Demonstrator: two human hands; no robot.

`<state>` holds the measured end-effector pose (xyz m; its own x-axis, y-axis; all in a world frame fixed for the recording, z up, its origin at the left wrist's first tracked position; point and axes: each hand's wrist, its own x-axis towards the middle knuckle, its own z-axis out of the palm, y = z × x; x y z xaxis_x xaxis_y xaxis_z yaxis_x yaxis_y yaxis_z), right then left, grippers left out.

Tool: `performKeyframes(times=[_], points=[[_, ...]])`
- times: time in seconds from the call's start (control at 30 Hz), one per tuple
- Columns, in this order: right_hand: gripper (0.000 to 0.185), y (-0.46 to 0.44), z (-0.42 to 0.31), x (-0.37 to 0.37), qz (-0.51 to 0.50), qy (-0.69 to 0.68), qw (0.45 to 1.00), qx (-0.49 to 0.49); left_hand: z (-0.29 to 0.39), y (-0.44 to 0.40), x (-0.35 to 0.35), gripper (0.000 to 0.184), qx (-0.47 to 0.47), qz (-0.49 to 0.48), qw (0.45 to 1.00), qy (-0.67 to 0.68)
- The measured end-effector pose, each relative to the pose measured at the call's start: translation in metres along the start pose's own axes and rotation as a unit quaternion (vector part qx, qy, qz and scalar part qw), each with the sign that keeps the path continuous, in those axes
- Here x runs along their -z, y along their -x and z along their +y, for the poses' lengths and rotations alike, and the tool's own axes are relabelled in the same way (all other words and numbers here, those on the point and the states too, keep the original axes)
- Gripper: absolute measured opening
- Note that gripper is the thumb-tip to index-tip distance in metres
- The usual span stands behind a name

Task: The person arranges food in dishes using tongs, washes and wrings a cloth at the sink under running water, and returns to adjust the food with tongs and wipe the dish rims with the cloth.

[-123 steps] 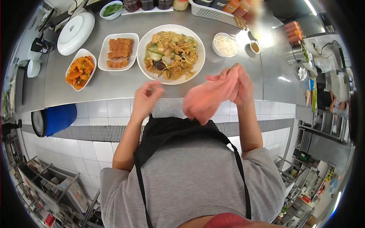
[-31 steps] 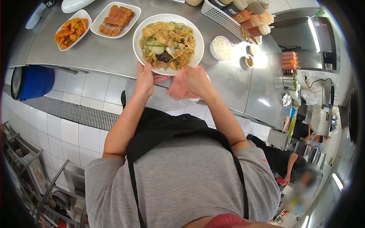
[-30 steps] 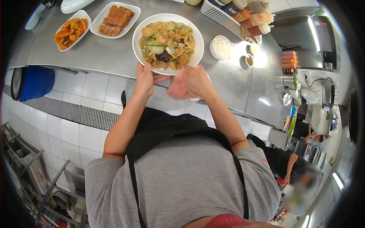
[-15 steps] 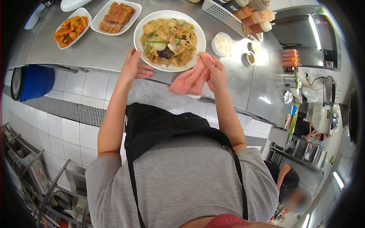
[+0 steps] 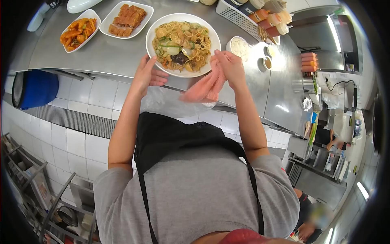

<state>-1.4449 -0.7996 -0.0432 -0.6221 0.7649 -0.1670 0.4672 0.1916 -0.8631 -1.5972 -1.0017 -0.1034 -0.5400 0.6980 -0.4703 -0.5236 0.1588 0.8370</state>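
Note:
A round white plate (image 5: 149,42) of stir-fried noodles (image 5: 183,44) with vegetables sits near the front edge of the steel counter. My right hand (image 5: 230,68) pinches a pink cloth (image 5: 206,86) against the plate's lower right rim, and the rest of the cloth hangs past the counter edge. At the lower left rim is my left hand (image 5: 146,76), fingers stretched out and apart. Its thumb is close to the rim; whether it touches, I cannot tell. A small white bowl (image 5: 239,48) with pale contents stands just beyond my right hand.
Left of the plate are a white dish of sliced fried meat (image 5: 126,20) and a dish of orange-sauced food (image 5: 78,34). A grey basket (image 5: 239,19) and sauce bottles (image 5: 270,19) stand at back right. Below are a blue barrel (image 5: 36,89) and metal racks. Co-workers show at right.
My right hand has moved slightly up along the plate's right rim with the cloth. My left thumb has come slightly off the rim. A co-worker at lower right has shifted.

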Motion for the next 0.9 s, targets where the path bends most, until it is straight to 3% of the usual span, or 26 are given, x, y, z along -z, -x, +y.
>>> performKeyframes(times=[0.03, 0.13, 0.23, 0.33, 0.73, 0.83, 0.9], points=[[0.024, 0.000, 0.000, 0.001, 0.009, -0.042, 0.999, -0.027, 0.000, 0.000, 0.001, 0.050, 0.002, 0.000, 1.000, -0.003], [0.017, -0.001, 0.008, 0.007, 0.069, 0.142, 0.979, 0.130, 0.001, -0.008, 0.004, 0.048, 0.015, -0.034, 0.999, 0.029], [0.012, -0.009, 0.020, -0.002, 0.038, 0.327, 0.896, 0.298, -0.002, -0.018, 0.001, 0.041, 0.017, -0.049, 0.998, 0.043], [0.013, 0.000, 0.017, -0.004, -0.037, 0.414, 0.870, 0.265, -0.009, -0.014, -0.008, 0.035, 0.013, -0.035, 0.997, 0.067], [0.016, 0.047, 0.010, -0.027, -0.082, 0.475, 0.827, 0.287, -0.022, 0.004, -0.026, 0.036, 0.003, 0.011, 0.985, 0.172], [0.018, 0.048, 0.016, -0.028, -0.083, 0.389, 0.865, 0.307, -0.024, 0.004, -0.026, 0.037, 0.012, 0.000, 0.981, 0.196], [0.020, 0.037, 0.029, -0.023, -0.068, 0.257, 0.931, 0.248, -0.022, 0.006, -0.028, 0.037, 0.011, -0.020, 0.976, 0.218]])
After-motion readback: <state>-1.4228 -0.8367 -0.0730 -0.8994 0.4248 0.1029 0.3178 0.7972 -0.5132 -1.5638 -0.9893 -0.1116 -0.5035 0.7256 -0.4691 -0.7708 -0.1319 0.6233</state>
